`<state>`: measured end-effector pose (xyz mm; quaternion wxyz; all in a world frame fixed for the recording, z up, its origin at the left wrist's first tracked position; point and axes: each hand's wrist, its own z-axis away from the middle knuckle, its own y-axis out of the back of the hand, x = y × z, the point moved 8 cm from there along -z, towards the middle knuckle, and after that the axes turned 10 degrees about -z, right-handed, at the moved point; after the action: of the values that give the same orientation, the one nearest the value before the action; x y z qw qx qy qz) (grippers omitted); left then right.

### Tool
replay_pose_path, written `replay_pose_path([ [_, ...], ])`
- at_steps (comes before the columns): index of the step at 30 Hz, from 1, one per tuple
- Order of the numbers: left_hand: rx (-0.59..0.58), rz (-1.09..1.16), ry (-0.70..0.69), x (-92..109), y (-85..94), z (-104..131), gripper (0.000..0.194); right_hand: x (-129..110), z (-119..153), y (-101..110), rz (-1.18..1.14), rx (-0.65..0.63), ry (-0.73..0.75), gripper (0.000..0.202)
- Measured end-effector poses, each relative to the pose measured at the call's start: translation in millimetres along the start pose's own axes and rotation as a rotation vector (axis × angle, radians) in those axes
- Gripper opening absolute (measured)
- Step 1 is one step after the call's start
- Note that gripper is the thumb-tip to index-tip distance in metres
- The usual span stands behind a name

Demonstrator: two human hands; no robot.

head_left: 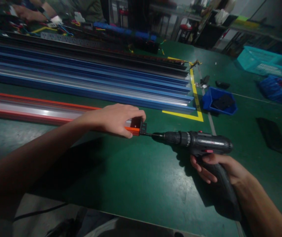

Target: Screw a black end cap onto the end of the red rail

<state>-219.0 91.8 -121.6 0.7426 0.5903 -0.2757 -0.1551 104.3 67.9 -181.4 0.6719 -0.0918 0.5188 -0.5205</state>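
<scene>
My left hand (117,120) is closed around the right end of a long orange rail (44,110) with a pale metal inside, lying on the green table. A small black end cap (143,128) sits at that end of the rail. My right hand (220,166) grips a black cordless drill (205,142) by its handle, lying sideways with its chuck towards the left. The thin bit (153,134) reaches to the end cap's lower part; whether a screw is at its tip I cannot make out.
Blue rails (94,80) and black rails (106,54) lie side by side behind the orange one, near yellow tape (192,116). To the right stand a blue bin (207,102), a teal crate (257,62) and a dark flat piece (272,135). Another person's hand (28,13) is at the far left.
</scene>
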Motion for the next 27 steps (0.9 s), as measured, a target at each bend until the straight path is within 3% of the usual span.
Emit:
replay_pose_path([
  [27,-0.001,-0.003,-0.007,-0.1,0.4,-0.8,0.053,-0.6,-0.2,-1.1,-0.002,-0.009,-0.001,0.026],
])
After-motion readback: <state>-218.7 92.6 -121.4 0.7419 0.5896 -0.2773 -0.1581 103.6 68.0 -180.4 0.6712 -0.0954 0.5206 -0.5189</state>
